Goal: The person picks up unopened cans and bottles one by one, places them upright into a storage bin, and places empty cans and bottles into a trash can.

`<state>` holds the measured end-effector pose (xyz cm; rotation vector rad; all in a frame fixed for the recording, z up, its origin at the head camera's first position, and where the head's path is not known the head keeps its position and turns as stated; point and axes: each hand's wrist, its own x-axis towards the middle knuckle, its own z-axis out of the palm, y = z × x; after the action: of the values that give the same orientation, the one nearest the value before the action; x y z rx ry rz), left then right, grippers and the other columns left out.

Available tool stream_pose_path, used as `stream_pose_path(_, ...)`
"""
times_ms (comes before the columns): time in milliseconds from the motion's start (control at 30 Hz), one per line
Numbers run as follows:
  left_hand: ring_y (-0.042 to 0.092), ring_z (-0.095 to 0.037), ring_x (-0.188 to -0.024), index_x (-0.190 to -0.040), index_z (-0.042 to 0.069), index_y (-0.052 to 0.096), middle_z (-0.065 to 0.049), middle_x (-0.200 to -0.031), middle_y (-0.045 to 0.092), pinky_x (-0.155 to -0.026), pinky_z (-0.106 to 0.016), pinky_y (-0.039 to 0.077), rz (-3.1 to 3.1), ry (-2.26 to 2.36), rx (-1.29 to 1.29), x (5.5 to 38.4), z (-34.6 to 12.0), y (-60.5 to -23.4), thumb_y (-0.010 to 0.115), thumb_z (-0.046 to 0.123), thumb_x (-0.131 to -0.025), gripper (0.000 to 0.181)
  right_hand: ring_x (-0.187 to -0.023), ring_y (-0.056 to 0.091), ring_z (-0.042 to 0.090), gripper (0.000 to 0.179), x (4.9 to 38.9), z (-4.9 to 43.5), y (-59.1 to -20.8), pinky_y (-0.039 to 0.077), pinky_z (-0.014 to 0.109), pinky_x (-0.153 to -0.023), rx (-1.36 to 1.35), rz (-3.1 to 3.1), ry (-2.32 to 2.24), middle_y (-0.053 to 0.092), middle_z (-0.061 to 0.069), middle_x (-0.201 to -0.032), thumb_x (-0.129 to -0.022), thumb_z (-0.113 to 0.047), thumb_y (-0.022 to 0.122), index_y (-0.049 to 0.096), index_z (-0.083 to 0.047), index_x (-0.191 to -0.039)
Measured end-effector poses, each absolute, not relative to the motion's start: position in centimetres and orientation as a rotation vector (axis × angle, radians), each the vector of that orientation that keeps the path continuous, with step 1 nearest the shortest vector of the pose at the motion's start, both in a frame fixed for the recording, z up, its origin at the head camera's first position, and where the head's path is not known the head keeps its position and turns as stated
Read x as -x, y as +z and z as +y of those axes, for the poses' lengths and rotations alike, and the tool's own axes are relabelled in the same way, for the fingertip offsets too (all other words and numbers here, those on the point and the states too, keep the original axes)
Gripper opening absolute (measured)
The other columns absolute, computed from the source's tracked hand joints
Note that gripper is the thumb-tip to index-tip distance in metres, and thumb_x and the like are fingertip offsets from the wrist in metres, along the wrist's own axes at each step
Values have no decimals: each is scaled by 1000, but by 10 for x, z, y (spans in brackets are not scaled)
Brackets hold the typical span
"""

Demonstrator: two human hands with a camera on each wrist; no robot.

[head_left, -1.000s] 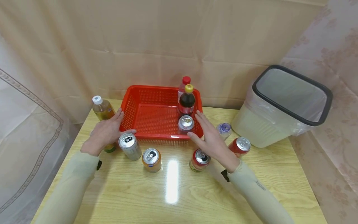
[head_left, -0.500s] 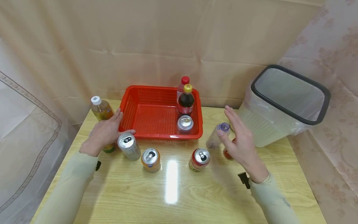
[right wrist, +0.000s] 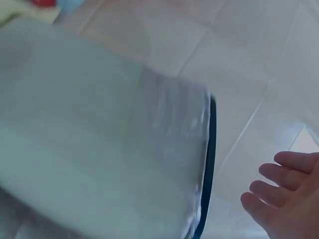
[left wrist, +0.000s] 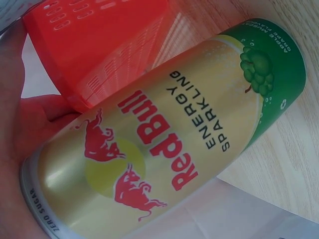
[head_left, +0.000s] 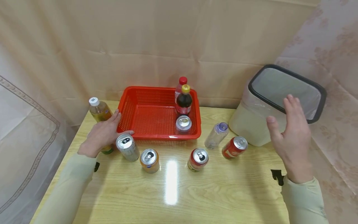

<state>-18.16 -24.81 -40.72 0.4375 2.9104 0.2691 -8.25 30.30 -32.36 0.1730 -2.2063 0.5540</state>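
Note:
My left hand (head_left: 104, 133) rests at the left front corner of a red plastic basket (head_left: 158, 137), fingers along its side and thumb at the front rim. Below that hand stands a gold and green Red Bull can (left wrist: 164, 134), mostly hidden in the head view. A silver can (head_left: 128, 148) is right by the thumb. On the right, my other hand (head_left: 293, 140) is raised with straight fingers and holds nothing. It overlaps the rim of a cream waste bin (head_left: 249, 118) lined with a clear bag; in the right wrist view the fingers (right wrist: 269, 196) are apart from the rim.
In the basket are a cola bottle (head_left: 184, 101), a red-capped bottle (head_left: 179, 89) and a can (head_left: 183, 124). An orange can (head_left: 150, 161), two red cans and a clear bottle (head_left: 215, 137) stand in front and right. A white-capped bottle (head_left: 99, 110) stands left.
My right hand has left the basket's right side and swung right, past the clear bottle and the red can, to the waste bin. The left hand stays at the basket.

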Motion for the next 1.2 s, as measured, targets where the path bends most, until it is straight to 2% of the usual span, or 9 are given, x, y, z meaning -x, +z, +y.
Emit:
stream_pose_path(233, 55, -57, -120, -161, -5, 23, -29, -167, 15, -90, -62, 52, 2894, 269, -422, 182, -248, -408, 40, 89, -87, 121, -151, 29, 43, 93, 81, 341, -312, 19, 53, -125, 0, -2264, 488, 41, 29, -157, -101, -69, 42, 46, 13, -147)
stream_pose_path(467, 55, -57, -120, -161, -4, 23, -29, -167, 15, -89, -62, 52, 2890, 273, -418, 182, -249, -409, 39, 90, -86, 122, -153, 18, 49, 94, 88, 378, -308, 16, 67, -120, 252, -2442, 425, 26, 34, -162, -102, -65, 36, 35, 15, -152)
stream_pose_path(733, 49, -59, -127, -161, -6, 20, -31, -167, 15, -95, -66, 48, 2867, 291, -428, 185, -247, -405, 43, 89, -86, 123, -154, -11, 46, 98, 92, 396, -309, 1, 60, -124, 493, -2708, 522, -14, 33, -164, -105, -60, 32, -4, 16, -156)
stream_pose_path(800, 45, -59, -132, -161, -7, 20, -31, -167, 15, -99, -68, 46, 2859, 303, -430, 186, -247, -404, 46, 86, -87, 121, -153, -10, 48, 98, 93, 398, -310, 4, 64, -122, 526, -2744, 545, -18, 31, -165, -105, -59, 32, -8, 14, -156)
stream_pose_path(900, 39, -58, -138, -160, -8, 22, -33, -166, 17, -103, -69, 42, 2854, 322, -435, 187, -247, -400, 52, 79, -91, 115, -147, 8, 62, 97, 93, 401, -310, 16, 73, -115, 543, -2766, 572, -10, 35, -166, -105, -58, 34, -4, 13, -158)
stream_pose_path(933, 37, -58, -140, -159, -9, 23, -33, -165, 18, -105, -69, 41, 2855, 332, -437, 187, -247, -399, 55, 75, -93, 112, -142, 16, 66, 95, 94, 401, -311, 21, 76, -111, 540, -2767, 578, -3, 38, -165, -105, -57, 35, 0, 13, -159)
stream_pose_path(1000, 35, -57, -141, -158, -10, 26, -34, -164, 21, -108, -69, 38, 2869, 353, -441, 189, -247, -396, 58, 67, -96, 105, -135, 24, 69, 94, 94, 402, -311, 23, 77, -108, 526, -2775, 582, 4, 39, -164, -105, -57, 35, 4, 14, -158)
stream_pose_path(1100, 37, -56, -141, -157, -10, 30, -34, -161, 29, -110, -68, 35, 2920, 400, -448, 189, -246, -391, 63, 53, -100, 92, -142, 17, 65, 93, 95, 404, -311, 18, 74, -113, 503, -2791, 582, 3, 39, -164, -106, -56, 34, 4, 16, -157)
stream_pose_path(1200, 47, -53, -134, -154, -8, 38, -33, -153, 43, -107, -67, 40, 3015, 458, -469, 186, -243, -383, 66, 42, -101, 78, -151, 4, 57, 94, 96, 405, -311, 10, 69, -119, 494, -2798, 581, -4, 35, -166, -106, -56, 32, 1, 16, -157)
